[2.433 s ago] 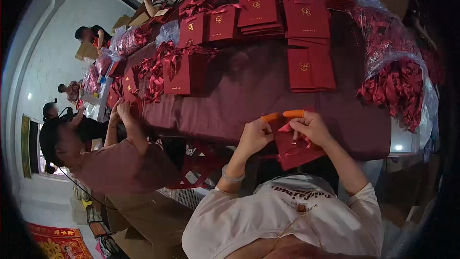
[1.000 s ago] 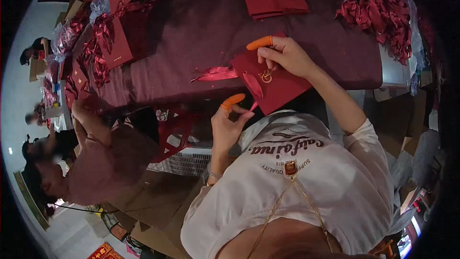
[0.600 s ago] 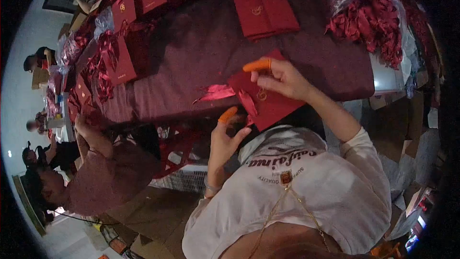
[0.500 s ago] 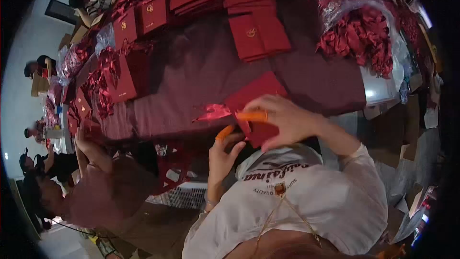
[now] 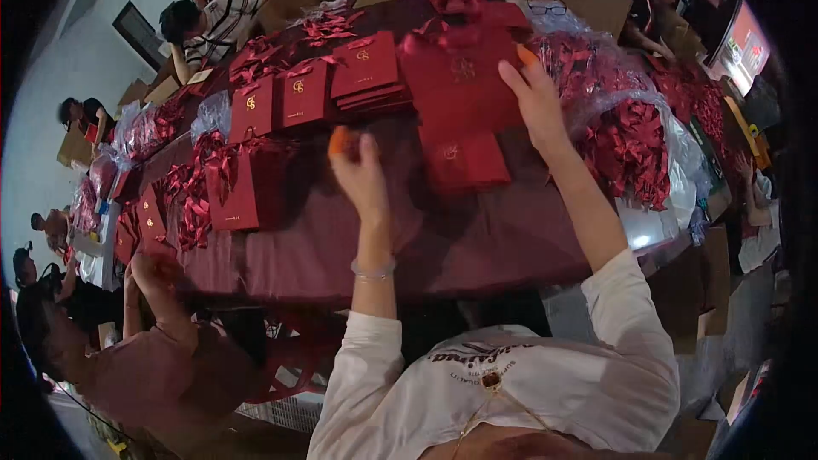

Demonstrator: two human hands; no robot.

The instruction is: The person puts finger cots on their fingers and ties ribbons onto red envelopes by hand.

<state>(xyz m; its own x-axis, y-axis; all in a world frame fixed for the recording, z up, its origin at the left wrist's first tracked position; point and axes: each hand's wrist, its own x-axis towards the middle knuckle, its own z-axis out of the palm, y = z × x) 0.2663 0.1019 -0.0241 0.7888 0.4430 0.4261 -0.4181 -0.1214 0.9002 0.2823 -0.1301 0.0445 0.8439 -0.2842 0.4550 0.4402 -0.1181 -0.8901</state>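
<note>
My right hand [image 5: 535, 98], with an orange finger cover, is raised over the table at the right edge of a blurred red gift bag [image 5: 460, 77], its thumb and finger against it. The bag hangs over or lies on the back stack, its ribbon upward. My left hand [image 5: 360, 172], also with an orange finger cover, is in the air over the cloth, fingers apart and holding nothing. Below the bag lies a stack of folded red bags [image 5: 464, 162]. Left of it is another stack of red bags [image 5: 365, 68] with gold logos.
Plastic bags of red ribbons [image 5: 626, 149] lie at the right. More red bags [image 5: 234, 192] and ribbons are on the left of the dark red tablecloth [image 5: 298, 255]. A co-worker [image 5: 162, 366] sits at the left; others are farther off. Eyeglasses [image 5: 546, 7] lie at the back.
Both hands have moved from the near table edge forward over the table. The red bag has gone from near my lap to the back stack. My left hand has come away from it.
</note>
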